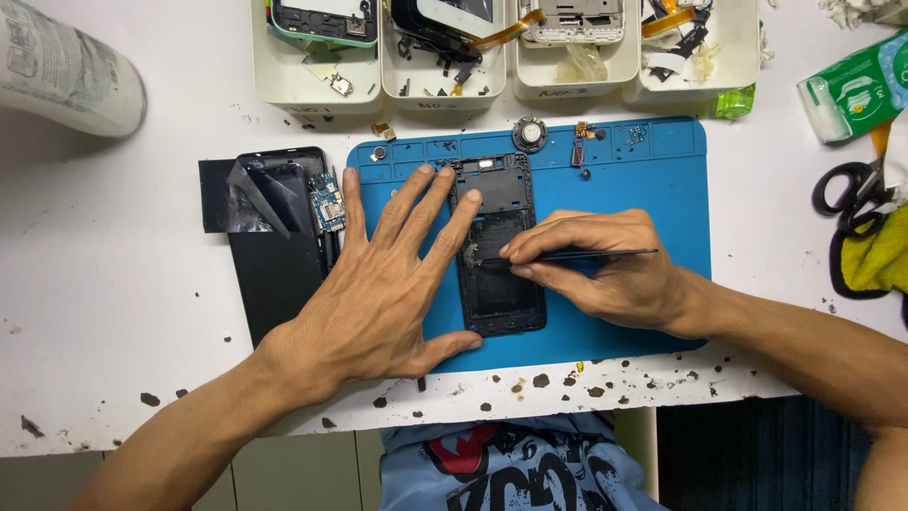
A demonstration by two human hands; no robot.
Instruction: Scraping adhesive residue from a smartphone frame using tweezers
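A black phone frame (499,284) lies lengthwise on a blue work mat (653,180). My left hand (388,284) is spread flat on the mat, with its fingertips pressing the frame's left edge and top. My right hand (605,270) pinches black tweezers (567,255), whose tip touches the inside of the frame near its middle left. To the left of the mat lies a second black phone body (279,246) with a small blue circuit board (328,203) showing.
Several white trays (312,90) with phone parts stand along the back edge. A small round speaker (530,133) and loose bits sit at the mat's top. Black scissors (851,194), a yellow cloth (880,255) and a green packet (856,95) lie at the right. A grey roll (66,66) rests far left.
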